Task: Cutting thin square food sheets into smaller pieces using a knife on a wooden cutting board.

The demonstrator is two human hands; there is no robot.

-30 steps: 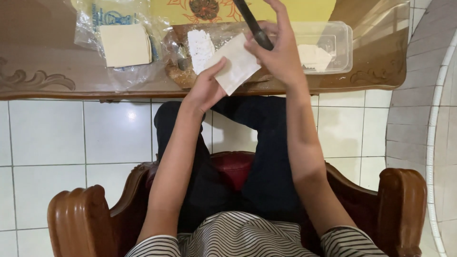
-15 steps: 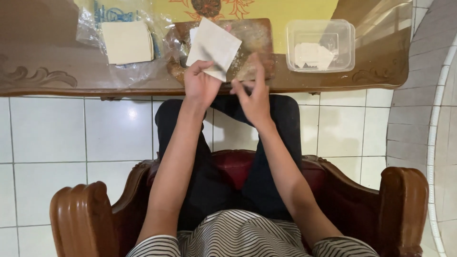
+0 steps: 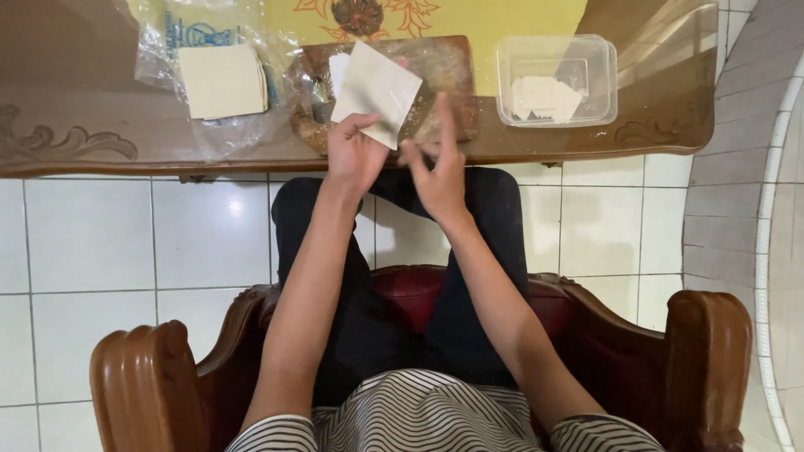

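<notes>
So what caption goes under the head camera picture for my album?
Left hand holds up a square dough wrapper while right hand hovers beside it.

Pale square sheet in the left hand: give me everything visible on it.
The sheet is a thin, pale cream square, looking like dough or a wrapper, flat and unfolded. It is turned so its corners point up, down and sideways. The left hand pinches its lower corner between thumb and fingers, holding it raised above the wooden board at the table's edge. The right hand is close beside it, fingers spread, but not touching. Its surface looks plain, with slight shading.
</notes>
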